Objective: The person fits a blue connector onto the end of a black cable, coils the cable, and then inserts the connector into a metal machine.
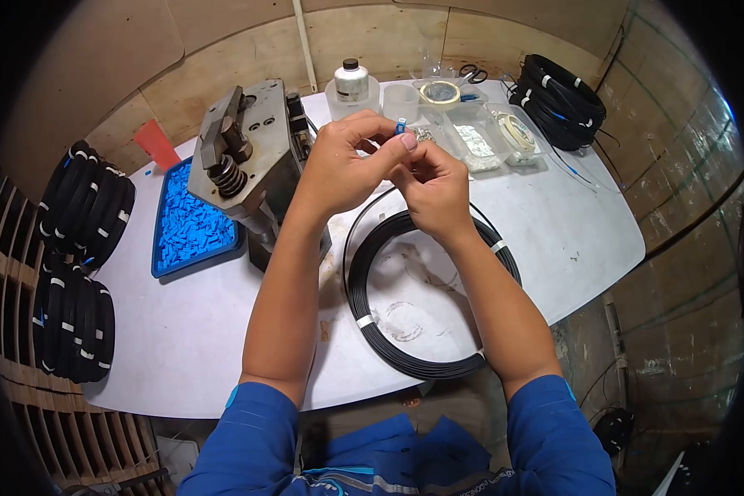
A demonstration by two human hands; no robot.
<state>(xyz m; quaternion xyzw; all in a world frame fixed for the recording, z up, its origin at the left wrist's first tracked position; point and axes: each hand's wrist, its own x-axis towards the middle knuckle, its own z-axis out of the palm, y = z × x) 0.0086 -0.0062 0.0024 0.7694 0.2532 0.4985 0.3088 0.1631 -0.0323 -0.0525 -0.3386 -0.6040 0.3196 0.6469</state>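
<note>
Here, blue clip [400,126] pinched by the left hand [347,165], right hand [434,188] curled shut just beneath.

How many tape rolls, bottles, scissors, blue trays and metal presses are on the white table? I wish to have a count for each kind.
Tape rolls: 2
Bottle: 1
Scissors: 1
Blue tray: 1
Metal press: 1
Total: 6

Bright, even overhead light; fisheye bending and dark vignette at edges.
</note>
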